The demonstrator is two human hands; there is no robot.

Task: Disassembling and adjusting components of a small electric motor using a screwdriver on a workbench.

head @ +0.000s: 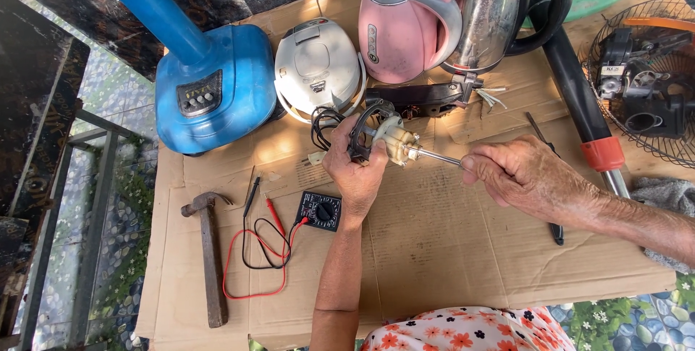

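Note:
My left hand point(355, 170) grips a small electric motor point(387, 137) with a black ring housing and a cream-coloured core, held above the cardboard point(449, 249). A black cable point(324, 120) trails from the motor toward the white cooker. My right hand point(517, 173) holds a screwdriver whose metal shaft point(434, 156) points left into the motor's core. Both hands hover over the middle of the cardboard.
A blue fan base point(213, 90), white rice cooker point(318, 68), pink kettle point(405, 21) and steel kettle point(492, 14) stand at the back. A hammer point(210, 249) and black multimeter point(320, 210) with red and black leads lie at left. A wire fan cage point(644, 68) sits at right.

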